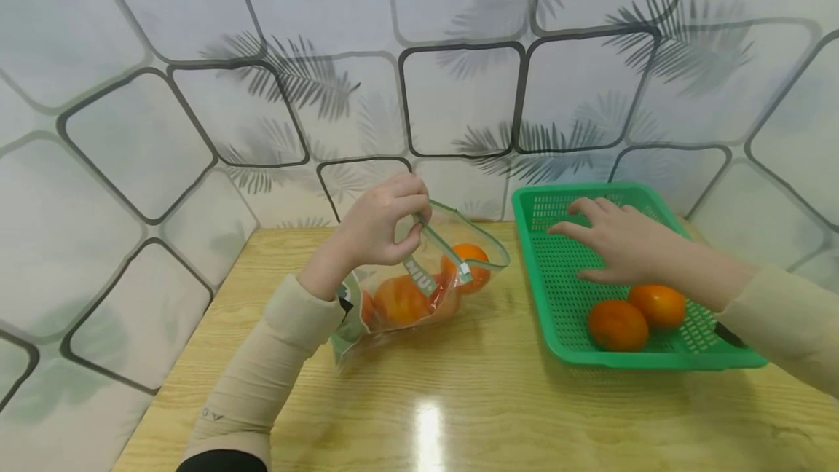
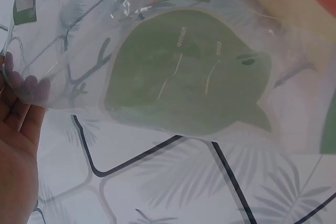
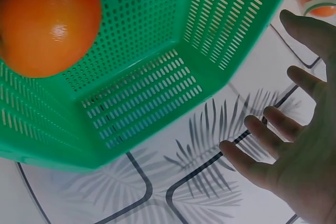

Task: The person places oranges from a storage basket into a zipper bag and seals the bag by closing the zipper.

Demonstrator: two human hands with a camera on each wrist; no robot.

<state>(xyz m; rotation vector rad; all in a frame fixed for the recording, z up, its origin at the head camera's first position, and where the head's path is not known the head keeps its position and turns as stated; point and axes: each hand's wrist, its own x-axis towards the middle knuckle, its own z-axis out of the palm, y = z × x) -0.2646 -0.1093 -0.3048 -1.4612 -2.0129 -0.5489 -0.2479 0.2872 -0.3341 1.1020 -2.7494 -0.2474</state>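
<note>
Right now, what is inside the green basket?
Two orange fruits, at the near end. The right hand and arm hide part of the basket from the head camera.

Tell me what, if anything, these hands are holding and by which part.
The left hand pinches the clear bag by the rim of its open mouth; the right hand holds nothing.

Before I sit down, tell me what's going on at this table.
A person's left hand pinches the rim of a clear zip bag that rests on the wooden table with its mouth open and orange fruit inside. The right hand holds nothing; its fingers are spread above a green basket. Two more orange fruits lie in the basket's near end.
</note>
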